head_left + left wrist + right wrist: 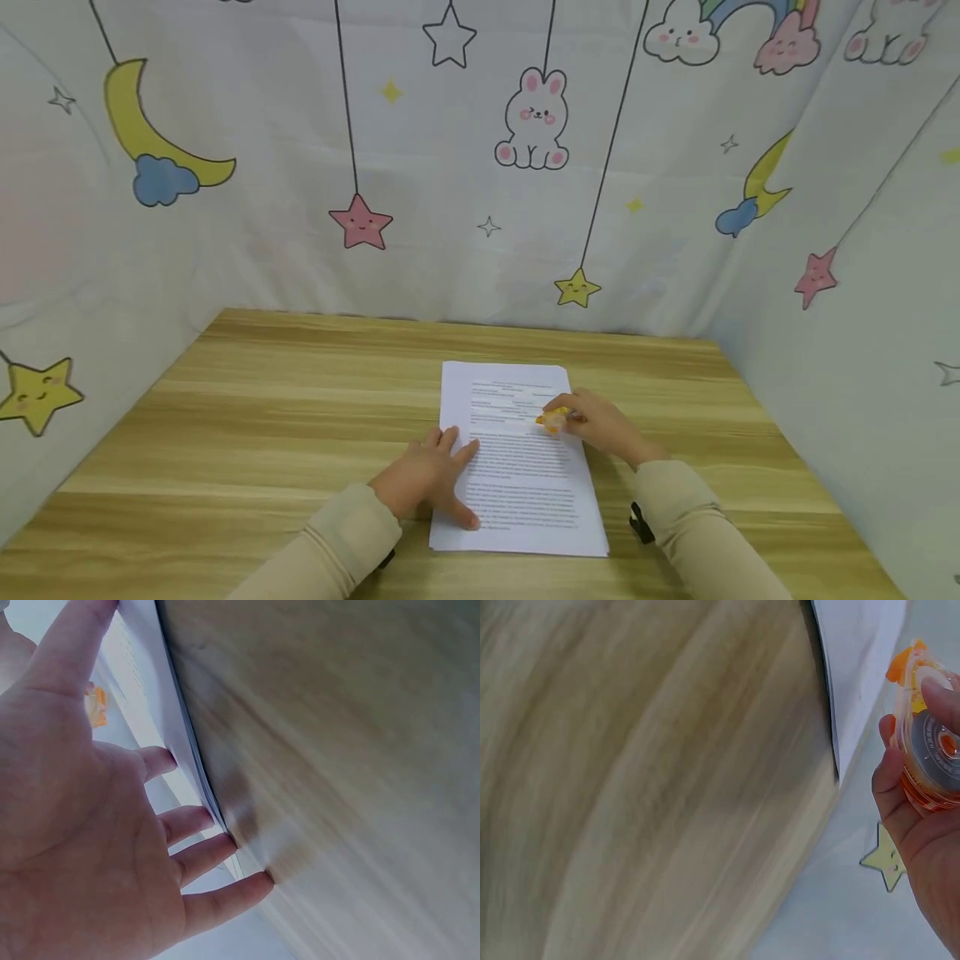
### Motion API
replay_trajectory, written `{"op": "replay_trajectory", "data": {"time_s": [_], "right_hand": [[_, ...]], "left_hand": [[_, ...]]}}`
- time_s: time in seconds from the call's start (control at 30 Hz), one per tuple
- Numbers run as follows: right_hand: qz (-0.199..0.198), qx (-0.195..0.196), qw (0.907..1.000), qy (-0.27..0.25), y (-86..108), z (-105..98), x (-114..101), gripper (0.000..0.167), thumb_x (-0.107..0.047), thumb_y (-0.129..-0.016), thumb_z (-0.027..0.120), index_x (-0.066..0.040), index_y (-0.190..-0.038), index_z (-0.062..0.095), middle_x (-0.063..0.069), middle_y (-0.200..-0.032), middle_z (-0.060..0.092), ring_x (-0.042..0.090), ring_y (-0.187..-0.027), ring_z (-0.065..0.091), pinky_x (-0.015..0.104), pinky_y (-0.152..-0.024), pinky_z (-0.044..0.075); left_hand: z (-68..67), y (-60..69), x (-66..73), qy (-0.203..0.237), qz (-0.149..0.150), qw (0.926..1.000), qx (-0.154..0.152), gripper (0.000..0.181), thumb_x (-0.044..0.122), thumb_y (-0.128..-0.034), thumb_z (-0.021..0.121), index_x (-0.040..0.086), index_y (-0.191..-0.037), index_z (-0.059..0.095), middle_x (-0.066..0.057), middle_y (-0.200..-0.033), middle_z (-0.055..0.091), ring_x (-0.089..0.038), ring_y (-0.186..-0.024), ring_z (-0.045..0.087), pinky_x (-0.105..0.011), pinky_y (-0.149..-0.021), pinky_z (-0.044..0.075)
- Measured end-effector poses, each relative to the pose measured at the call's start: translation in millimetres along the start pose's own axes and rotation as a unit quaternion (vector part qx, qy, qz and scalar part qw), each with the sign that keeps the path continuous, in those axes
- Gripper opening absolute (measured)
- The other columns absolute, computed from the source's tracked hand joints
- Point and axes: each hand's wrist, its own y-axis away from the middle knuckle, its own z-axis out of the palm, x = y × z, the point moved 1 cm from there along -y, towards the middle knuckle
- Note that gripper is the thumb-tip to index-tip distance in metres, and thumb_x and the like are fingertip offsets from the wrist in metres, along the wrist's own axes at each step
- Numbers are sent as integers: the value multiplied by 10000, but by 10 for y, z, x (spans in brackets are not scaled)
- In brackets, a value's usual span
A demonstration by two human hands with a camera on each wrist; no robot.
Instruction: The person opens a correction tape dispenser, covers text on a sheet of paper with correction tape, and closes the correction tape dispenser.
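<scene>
A stack of printed paper (525, 467) lies on the table, with white gaps among the upper lines of text. My left hand (429, 477) rests along the stack's left edge with fingers spread, thumb on the lower text. In the left wrist view, the fingertips of the left hand (112, 825) reach the paper's edge and the tabletop beside it. An orange and clear correction tape (553, 420) is at the upper right of the text, pinched by my right hand (607, 429). The right wrist view shows the correction tape (934, 742) with its grey reel between thumb and fingers.
The wood-grain table (300, 400) extends around the stack on all sides. A white curtain (450, 275) printed with stars, moons and rabbits hangs behind the table and along both sides. Dark wrist straps (641, 523) show below the sleeves.
</scene>
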Motion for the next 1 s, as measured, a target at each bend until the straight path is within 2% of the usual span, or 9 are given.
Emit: {"op": "replay_trajectory", "data": {"time_s": [0.03, 0.1, 0.17, 0.3, 0.43, 0.63, 0.87, 1.0], "right_hand": [[161, 33, 9997, -203, 22, -20, 10, 302, -54, -844, 610, -251, -1071, 637, 4, -942, 552, 221, -917, 589, 372, -781, 498], [227, 70, 9991, -342, 48, -48, 15, 300, -57, -843, 621, -253, -1068, 639, 18, -967, 559, 258, -961, 603, 412, -818, 503], [190, 50, 9993, -315, 57, -60, -2, 295, -60, -842, 624, -252, -1065, 644, 17, -962, 557, 244, -942, 600, 390, -799, 501], [-179, 12, 9992, 367, 48, -23, -39, 286, -66, -846, 612, -247, -1065, 649, -22, -859, 522, 125, -756, 497, 248, -651, 420], [-631, 116, 9926, 1028, 41, 41, -72, 263, -87, -845, 629, -244, -1054, 656, -59, -774, 465, 72, -634, 359, 185, -569, 320], [-892, 214, 9879, 1254, 20, 76, -138, 271, -61, -831, 630, -231, -1039, 669, -58, -742, 435, 74, -613, 346, 187, -557, 311], [-1041, 127, 9839, 1445, -30, 83, -240, 275, -43, -827, 622, -230, -1023, 671, -48, -744, 451, 76, -606, 346, 187, -555, 312], [-1238, 147, 9775, 1704, -49, 88, -279, 260, -37, -811, 643, -219, -996, 664, -26, -743, 473, 83, -595, 372, 193, -544, 337]], "left_hand": [[0, 4, 1, 17, 0, 10000, -11, 1067, 650, -593, 731, 208, -1453, 279, -137, -1510, 196, -360, -1388, 193, -526, -1087, 252], [1, 10, 0, 69, -5, 10000, -37, 1070, 645, -595, 733, 206, -1455, 273, -140, -1512, 190, -362, -1390, 186, -529, -1091, 243], [3, 14, -2, 121, 3, 9999, -35, 1066, 634, -594, 741, 210, -1454, 276, -143, -1507, 194, -360, -1385, 190, -534, -1087, 244], [-2, 26, -3, 205, 62, 9998, -17, 1038, 621, -594, 748, 248, -1447, 290, -147, -1495, 205, -348, -1372, 199, -545, -1075, 254], [-9, 22, -4, 176, 107, 9998, -18, 1004, 628, -602, 738, 289, -1439, 299, -145, -1490, 207, -342, -1366, 203, -556, -1065, 260], [-12, 10, 1, 127, 134, 9998, -12, 995, 633, -608, 731, 297, -1439, 298, -136, -1487, 211, -339, -1365, 204, -554, -1063, 264], [6, -13, -14, 177, 167, 9997, 30, 991, 621, -608, 740, 283, -1435, 312, -142, -1483, 218, -344, -1361, 207, -552, -1060, 265], [7, -11, -18, 149, 179, 9997, 25, 998, 630, -604, 735, 287, -1437, 306, -146, -1484, 217, -348, -1362, 209, -553, -1060, 267]]}}
